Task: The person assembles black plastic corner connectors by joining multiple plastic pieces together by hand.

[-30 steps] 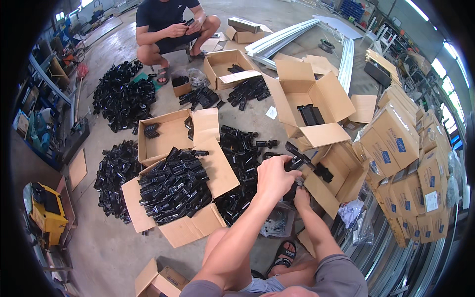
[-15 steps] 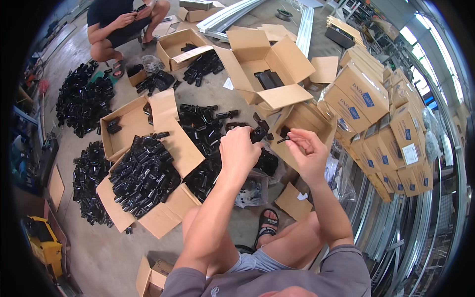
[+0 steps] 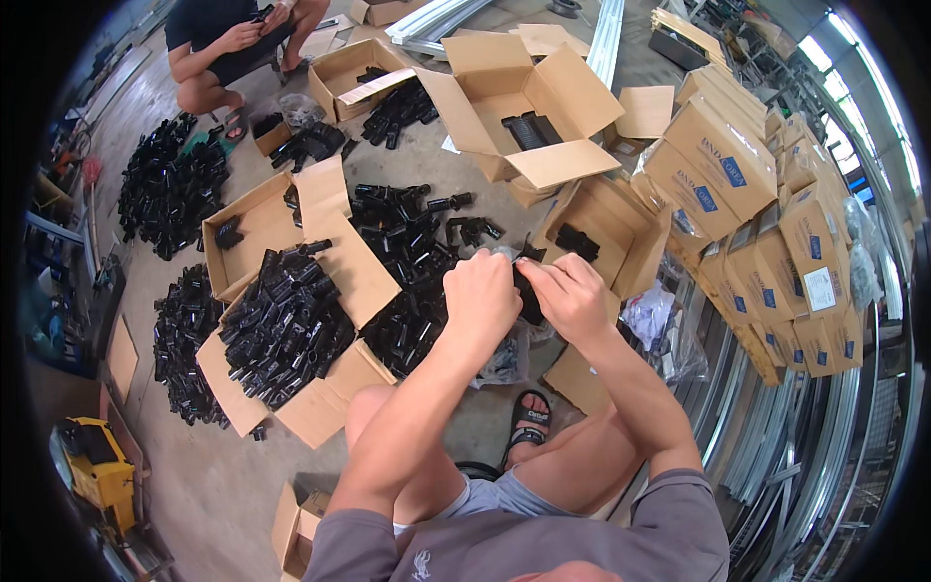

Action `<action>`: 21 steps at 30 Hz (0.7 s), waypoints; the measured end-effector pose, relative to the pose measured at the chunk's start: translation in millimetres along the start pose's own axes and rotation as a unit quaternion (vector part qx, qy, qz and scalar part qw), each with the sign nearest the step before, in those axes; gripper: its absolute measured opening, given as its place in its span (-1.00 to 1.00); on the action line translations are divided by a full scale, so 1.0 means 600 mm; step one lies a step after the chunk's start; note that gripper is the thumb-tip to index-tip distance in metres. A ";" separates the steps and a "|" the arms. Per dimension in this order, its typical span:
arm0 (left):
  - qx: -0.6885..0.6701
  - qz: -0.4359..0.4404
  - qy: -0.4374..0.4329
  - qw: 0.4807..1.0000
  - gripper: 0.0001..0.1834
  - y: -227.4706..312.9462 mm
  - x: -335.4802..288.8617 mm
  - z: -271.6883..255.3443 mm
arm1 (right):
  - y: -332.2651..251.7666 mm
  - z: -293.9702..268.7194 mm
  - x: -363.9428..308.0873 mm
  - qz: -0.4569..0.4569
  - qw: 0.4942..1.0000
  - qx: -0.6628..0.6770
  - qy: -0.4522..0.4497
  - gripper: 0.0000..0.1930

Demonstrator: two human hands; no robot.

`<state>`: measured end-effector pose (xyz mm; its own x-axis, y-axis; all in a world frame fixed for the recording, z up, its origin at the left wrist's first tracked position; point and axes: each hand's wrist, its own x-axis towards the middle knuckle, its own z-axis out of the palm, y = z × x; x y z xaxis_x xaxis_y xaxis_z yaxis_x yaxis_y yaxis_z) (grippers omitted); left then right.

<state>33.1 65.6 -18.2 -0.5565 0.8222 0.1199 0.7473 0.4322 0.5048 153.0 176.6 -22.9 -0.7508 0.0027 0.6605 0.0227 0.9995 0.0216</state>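
My left hand (image 3: 481, 297) is closed around a black plastic fitting (image 3: 525, 260), mostly hidden behind the fingers. Against that fitting, my right hand (image 3: 574, 299) pinches with thumb and forefinger; the small black pin seen in it earlier is now covered. A loose pile of black fittings (image 3: 398, 218) lies on the floor just left of and beyond my hands. Beyond my right hand stands an open carton (image 3: 635, 228) with a few black parts (image 3: 576, 242) in it. A clear plastic bag (image 3: 504, 364) rests below my hands.
To the left, an open carton (image 3: 364, 281) stands by a heap of black fittings (image 3: 286, 330). Another large open carton (image 3: 485, 87) is farther ahead. Stacked closed cartons (image 3: 703, 184) and long metal profiles (image 3: 766, 436) line the right. A co-worker (image 3: 228, 48) sits at the far left.
My right hand has moved left with the small black pin, up to the fitting in my left hand. The view has shifted slightly.
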 end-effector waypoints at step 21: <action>-0.015 -0.013 -0.011 1.000 -0.68 0.003 0.000 -0.008 | 0.003 -0.006 -0.009 0.085 0.994 0.053 0.049 -0.73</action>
<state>32.9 64.7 -13.1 -0.5667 0.8192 0.0884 0.7221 0.4421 0.5321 159.6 178.2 -24.0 -0.6745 0.1730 0.7177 0.0696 0.9827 -0.1716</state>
